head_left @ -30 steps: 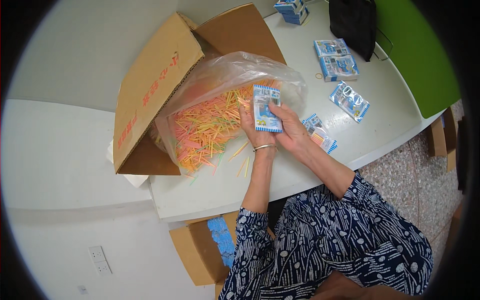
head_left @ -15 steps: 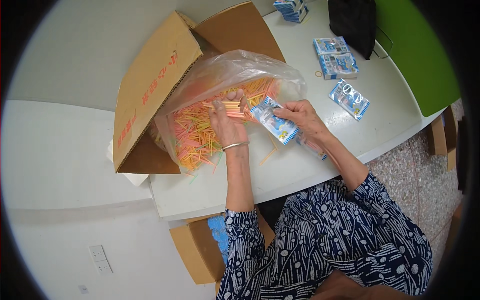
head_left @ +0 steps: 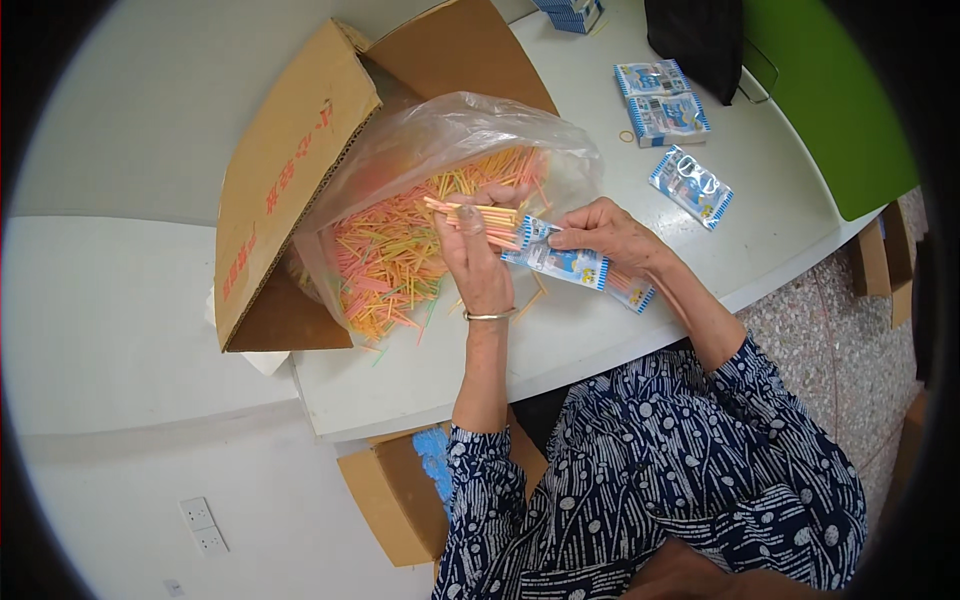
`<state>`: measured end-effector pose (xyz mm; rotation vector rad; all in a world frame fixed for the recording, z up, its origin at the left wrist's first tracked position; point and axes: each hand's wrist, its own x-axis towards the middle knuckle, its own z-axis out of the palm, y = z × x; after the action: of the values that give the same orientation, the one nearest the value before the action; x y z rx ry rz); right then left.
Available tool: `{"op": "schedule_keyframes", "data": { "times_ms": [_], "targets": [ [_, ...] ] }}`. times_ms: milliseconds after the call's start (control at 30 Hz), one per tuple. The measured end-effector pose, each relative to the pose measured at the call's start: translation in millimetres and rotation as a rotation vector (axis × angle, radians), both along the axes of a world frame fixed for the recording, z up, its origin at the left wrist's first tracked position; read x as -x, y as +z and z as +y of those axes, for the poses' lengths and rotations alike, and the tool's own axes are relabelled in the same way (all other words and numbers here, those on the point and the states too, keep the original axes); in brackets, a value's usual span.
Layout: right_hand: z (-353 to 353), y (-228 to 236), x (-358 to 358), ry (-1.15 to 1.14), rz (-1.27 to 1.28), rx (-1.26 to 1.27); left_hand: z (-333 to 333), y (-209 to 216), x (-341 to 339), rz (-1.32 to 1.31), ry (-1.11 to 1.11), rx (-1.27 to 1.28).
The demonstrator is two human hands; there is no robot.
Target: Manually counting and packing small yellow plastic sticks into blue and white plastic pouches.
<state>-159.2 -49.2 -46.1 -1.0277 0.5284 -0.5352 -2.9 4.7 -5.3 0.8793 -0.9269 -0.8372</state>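
Observation:
My left hand (head_left: 480, 275), with a bangle at its wrist, is closed round a bundle of thin pink and yellow sticks (head_left: 488, 220). Between the fingers of my right hand (head_left: 612, 238) is a small blue and white plastic packet (head_left: 572, 264), pinched at its upper edge. The bundle's right ends meet the packet's striped end; whether they are inside it I cannot tell. Below my right hand, a second packet (head_left: 632, 292) shows pink sticks within. Many loose sticks (head_left: 395, 250) lie in a clear plastic bag (head_left: 460, 125) beyond my left hand.
The bag spills from an open cardboard box (head_left: 290, 180) on the white table (head_left: 410, 395). To the right lie stacked packets (head_left: 665, 115), a single packet (head_left: 692, 187) and a rubber band (head_left: 626, 136). A black bag (head_left: 697, 40) is at the back, and a lower box (head_left: 390, 500) stands below the table edge.
My left hand has brought the bundle rightward against the packet's end. The packet in my right hand has turned to lie more level. The whole view has shifted slightly.

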Motion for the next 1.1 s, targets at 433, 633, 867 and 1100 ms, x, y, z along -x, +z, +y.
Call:
{"op": "schedule_keyframes", "data": {
  "times_ms": [433,633,867,1100],
  "targets": [
    [-1,-7,4,0.069,0.022,0.034,7,-5,5,-0.096,0.078,0.005],
    [4,1,6,0.036,-0.013,0.022,18,-16,7,-0.114,0.008,-0.027],
    [8,3,7,-0.015,0.036,0.109,26,-15,5,-0.319,-0.108,-0.212],
    [9,-2,8,-0.062,-0.041,0.051,26,-2,3,-0.436,0.002,-0.246]
  ]
}}
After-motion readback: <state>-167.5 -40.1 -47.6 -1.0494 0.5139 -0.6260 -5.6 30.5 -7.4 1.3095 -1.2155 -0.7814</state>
